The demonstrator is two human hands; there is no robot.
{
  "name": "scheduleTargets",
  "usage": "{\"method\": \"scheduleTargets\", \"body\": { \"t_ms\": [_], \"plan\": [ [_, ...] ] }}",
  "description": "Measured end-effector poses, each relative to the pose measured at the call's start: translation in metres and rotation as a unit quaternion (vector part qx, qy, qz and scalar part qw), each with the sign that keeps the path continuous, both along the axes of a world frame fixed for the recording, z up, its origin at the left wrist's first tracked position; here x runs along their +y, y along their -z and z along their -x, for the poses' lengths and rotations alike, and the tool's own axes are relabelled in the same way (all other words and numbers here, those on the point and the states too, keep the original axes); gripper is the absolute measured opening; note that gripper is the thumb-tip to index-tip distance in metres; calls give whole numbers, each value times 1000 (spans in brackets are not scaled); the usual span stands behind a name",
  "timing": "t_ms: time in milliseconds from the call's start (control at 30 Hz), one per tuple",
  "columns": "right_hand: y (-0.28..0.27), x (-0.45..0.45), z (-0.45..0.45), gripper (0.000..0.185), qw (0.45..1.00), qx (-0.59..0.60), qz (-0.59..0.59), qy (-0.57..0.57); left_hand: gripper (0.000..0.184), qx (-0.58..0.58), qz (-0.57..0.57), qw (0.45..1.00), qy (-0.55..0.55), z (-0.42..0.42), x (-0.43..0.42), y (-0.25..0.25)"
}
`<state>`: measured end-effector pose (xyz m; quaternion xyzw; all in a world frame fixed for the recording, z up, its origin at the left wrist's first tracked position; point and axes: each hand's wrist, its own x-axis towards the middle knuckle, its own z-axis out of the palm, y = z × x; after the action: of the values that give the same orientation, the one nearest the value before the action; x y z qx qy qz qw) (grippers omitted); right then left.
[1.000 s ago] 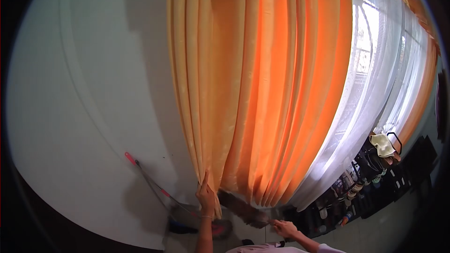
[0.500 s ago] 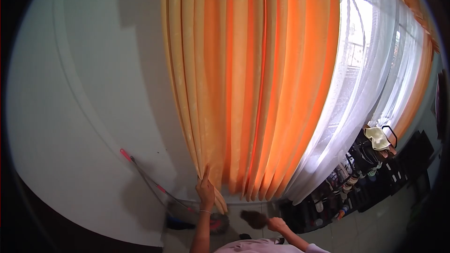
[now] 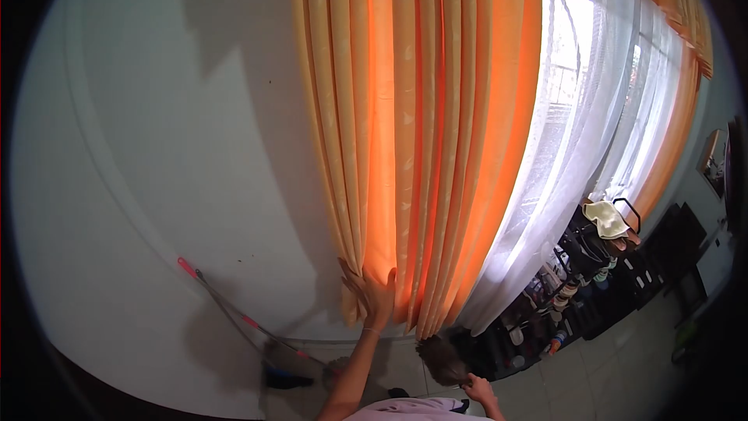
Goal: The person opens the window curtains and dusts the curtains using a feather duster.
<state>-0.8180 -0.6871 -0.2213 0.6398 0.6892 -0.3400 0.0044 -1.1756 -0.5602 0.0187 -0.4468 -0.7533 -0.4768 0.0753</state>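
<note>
In the head view, the left hand (image 3: 372,296), fingers spread, presses the lower part of the orange curtain (image 3: 413,187); the right hand (image 3: 480,391) has its fingers closed around the handle of a brown duster (image 3: 442,360), just below the curtain's hem.

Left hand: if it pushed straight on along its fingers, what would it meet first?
The orange curtain, at its lower folds; the left hand looks to be against them, though depth is unclear.
</note>
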Motion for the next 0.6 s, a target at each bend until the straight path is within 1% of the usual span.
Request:
{"method": "scheduleTargets", "body": {
  "t_ms": [33, 100, 167, 233, 267, 300, 367, 400, 433, 467, 500, 533, 567, 600],
  "plan": [
    [-3, -6, -1, 39, 1000, -2, -2, 4, 94, -2, -2, 1000, 4, -7, 6, 0],
    [0, -18, -4, 38, 999, 21, -2, 33, 101, -2, -21, 1000, -10, -16, 20, 4],
    [13, -28, -11, 36, 999, 16, 2, 52, 99, -6, -33, 999, -3, -21, 34, 12],
    [26, -42, -26, 38, 998, 23, -65, 7, 96, -11, -44, 999, 4, -28, 42, 12],
    [75, -47, -42, 36, 975, 97, -190, -57, 89, -22, -45, 999, 17, -32, 46, 8],
    [62, -50, -41, 36, 975, 95, -192, -54, 83, -33, -45, 998, 29, -36, 48, 6],
    [24, -62, -37, 40, 994, 76, -43, 67, 85, -25, -48, 998, 13, -36, 66, 19],
    [27, -63, -42, 40, 994, 73, -45, 68, 88, -16, -49, 999, -6, -37, 77, 28],
    [33, -66, -47, 40, 992, 99, -52, 65, 88, -19, -51, 999, -5, -39, 85, 31],
    [38, -69, -50, 40, 988, 125, -60, 62, 87, -36, -93, 994, -38, -41, 93, 30],
    [44, -71, -51, 40, 989, 123, -62, 62, 87, -52, -134, 987, -72, -41, 100, 29],
    [50, -72, -51, 40, 986, 128, -92, 49, 87, -55, -136, 987, -72, -42, 102, 22],
    [54, -71, -54, 39, 983, 133, -123, 36, 88, -81, -150, 980, -97, -43, 105, 13],
    [58, -71, -59, 39, 983, 130, -125, 35, 89, -108, -164, 973, -123, -44, 108, 6]
  ]
}}
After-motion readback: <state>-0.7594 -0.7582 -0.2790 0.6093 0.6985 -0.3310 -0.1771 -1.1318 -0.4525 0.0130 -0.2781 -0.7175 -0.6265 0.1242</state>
